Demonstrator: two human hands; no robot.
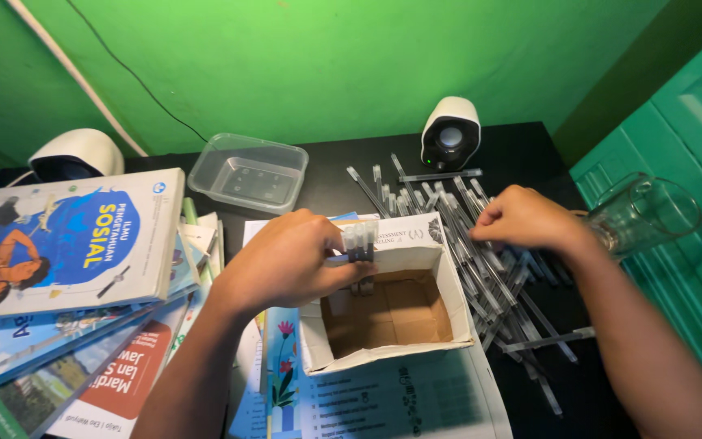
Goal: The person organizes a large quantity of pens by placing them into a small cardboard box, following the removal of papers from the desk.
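Head view: left hand [286, 260] has its fingers closed around a small bundle of pens [359, 241], caps up, held over the near-left corner of the open cardboard box [448, 280]. Box interior looks bare, brown. Right hand [526, 218] is curled on the loose pen pile [481, 260], fingertips pinched into it; whether they actually grip 1 pen cannot be told.

Handling: pens judged light, stiff, smooth plastic, likely to slip and roll. Best gripped mid-barrel, bundled tight.

Left of the left wrist: stack of textbooks [67, 244], top 1 blue with an illustrated cover. Beyond the left fingers: clear plastic tub [247, 172]. Past the right fingertips: white speaker [450, 132]. Right of the right wrist: tilted glass [647, 213]. Printed sheet [400, 398] lies under the box.
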